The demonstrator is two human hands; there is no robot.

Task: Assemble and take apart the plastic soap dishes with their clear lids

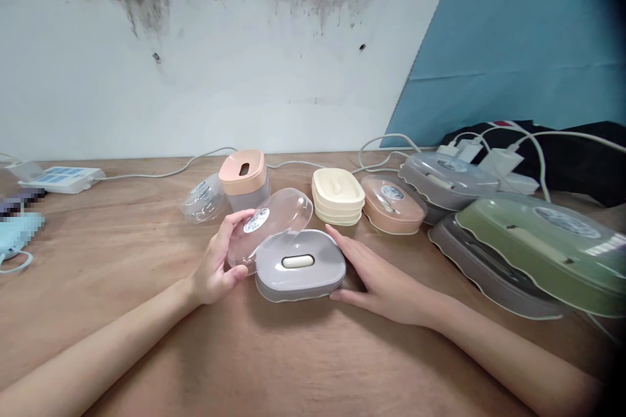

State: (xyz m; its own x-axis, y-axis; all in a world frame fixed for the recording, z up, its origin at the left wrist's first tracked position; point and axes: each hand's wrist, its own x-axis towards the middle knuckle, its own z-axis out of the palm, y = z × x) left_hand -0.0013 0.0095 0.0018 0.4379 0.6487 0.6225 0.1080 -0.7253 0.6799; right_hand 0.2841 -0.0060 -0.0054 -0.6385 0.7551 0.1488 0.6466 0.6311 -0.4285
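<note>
My left hand (222, 264) grips a clear plastic lid (278, 212) with a round label by its left side; the lid is tilted, and its lower right edge meets a grey oval box (313, 273). That box has a slot in its top, with something pale showing inside. Around the box's right end rests my right hand (366, 273), thumb and fingers apart along its edge. Just behind the lid stands a peach-topped grey container (244, 179). A stack of cream square lidded boxes (338, 195) sits behind the grey box.
Farther right are a peach box with a clear cover (394, 205), a grey covered box (447, 179) and a large green covered box (542, 247). A crumpled clear lid (203, 199) lies left of the peach-topped container. Power strips (61, 179) and white cables run along the wall.
</note>
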